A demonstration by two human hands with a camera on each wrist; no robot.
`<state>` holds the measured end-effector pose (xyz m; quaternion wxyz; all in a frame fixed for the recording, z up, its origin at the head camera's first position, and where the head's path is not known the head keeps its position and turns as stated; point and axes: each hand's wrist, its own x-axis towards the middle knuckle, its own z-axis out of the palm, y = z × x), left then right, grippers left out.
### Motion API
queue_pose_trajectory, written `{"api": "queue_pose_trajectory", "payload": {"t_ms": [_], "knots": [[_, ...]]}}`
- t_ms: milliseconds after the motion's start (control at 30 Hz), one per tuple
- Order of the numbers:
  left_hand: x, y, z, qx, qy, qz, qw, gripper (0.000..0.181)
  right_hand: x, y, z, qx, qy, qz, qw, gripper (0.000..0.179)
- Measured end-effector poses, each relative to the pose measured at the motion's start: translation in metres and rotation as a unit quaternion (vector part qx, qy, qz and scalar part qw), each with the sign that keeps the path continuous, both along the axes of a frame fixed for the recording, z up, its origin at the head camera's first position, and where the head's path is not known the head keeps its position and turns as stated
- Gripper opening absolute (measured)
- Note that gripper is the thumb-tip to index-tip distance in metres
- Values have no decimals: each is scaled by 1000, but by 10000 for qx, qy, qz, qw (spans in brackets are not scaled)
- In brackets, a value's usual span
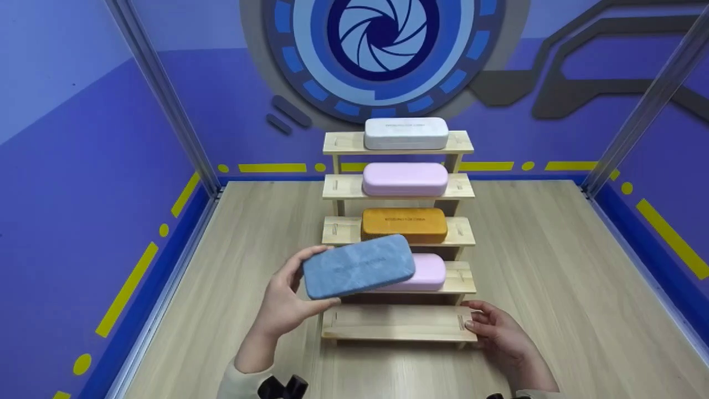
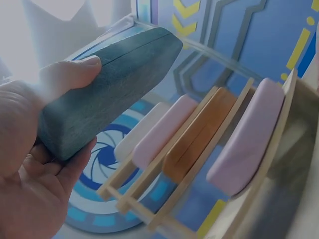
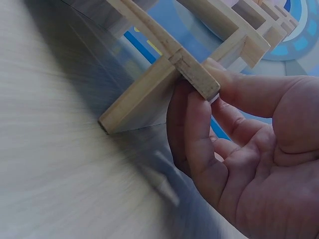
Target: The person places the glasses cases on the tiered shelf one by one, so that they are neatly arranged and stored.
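Note:
A blue glasses case is held by my left hand, tilted above the lower steps of a wooden tiered rack. In the left wrist view, the thumb lies along the side of the blue case and the fingers support it from below. My right hand pinches the right end of the bottom step; the right wrist view shows thumb and fingers on the board's end. On the step above sits a pink case, partly hidden behind the blue one.
Higher on the rack stand an orange case, another pink case and a white case, one per step. Blue-purple panels with metal corner posts enclose the wood-grain table at the back and sides.

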<state>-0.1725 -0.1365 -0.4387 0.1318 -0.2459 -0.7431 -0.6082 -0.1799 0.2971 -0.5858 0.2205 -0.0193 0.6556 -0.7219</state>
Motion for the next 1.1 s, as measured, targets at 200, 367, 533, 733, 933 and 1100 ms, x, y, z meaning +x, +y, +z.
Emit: {"api": "queue_pose_trajectory", "payload": {"t_ms": [200,367,533,733,933,1100], "knots": [[0,17,-9,130,-162,-652,9977,82,-1,-1,0,140,-84,-128,9998,58],[-1,29,-20,170,-446,-961,9942,81,-2,-2,-1,69,-147,-213,9996,57],[-2,40,-33,164,-617,-1139,9914,79,-1,-1,-1,5,-125,-153,9998,52],[-4,51,-51,131,-932,-1195,9884,80,-2,0,0,39,-79,-79,9999,51],[-5,60,-69,-40,-1377,-1161,9836,79,-1,-1,0,40,-17,-32,10000,49],[-7,65,-82,-65,-1487,-1201,9815,78,1,-1,0,57,-97,-118,9999,45]]}}
